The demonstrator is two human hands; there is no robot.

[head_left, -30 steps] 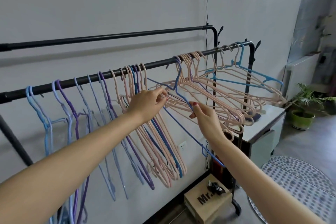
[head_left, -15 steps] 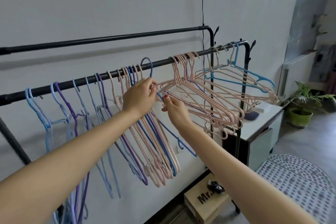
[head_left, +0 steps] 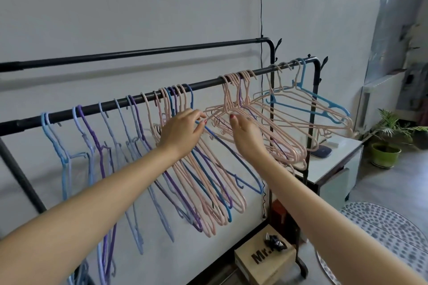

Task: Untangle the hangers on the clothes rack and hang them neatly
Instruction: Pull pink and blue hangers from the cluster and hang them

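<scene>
Now the dark blue hanger [head_left: 228, 159] hangs by its hook on the front rail [head_left: 203, 84], at the right edge of the neat bunch; half a second ago its hook stood up above the rail in the left hand. It is thin bent wire with a smooth coat, shaped like a slanted triangle, and its low corner curls into a small hook.

The left hand [head_left: 179, 131] is partly closed, with thumb and fingertips pinched near the top of this blue hanger, but the exact strand it holds cannot be told. The right hand [head_left: 246, 133] is loosely open, fingers curled a little, and its thumb tip touches the tangled pink hangers [head_left: 266, 127] where their shoulders cross. It grips nothing that can be seen clearly.

The pink bunch sits on the rail just right of the gap, with hooks close together and bodies fanned out sideways and knotted into each other. More pink hangers and a light blue hanger [head_left: 308, 97] hang at the rail's right end, by the bent corner post.

Left of the hands, pink, blue and purple hangers [head_left: 108, 159] hang straight down in a row to the rail's left edge.

The rack is round black metal pipe, with a back rail [head_left: 139, 53] higher up. Under it sits a cardboard box [head_left: 264, 261], and beside it a white cabinet [head_left: 335, 159].
</scene>
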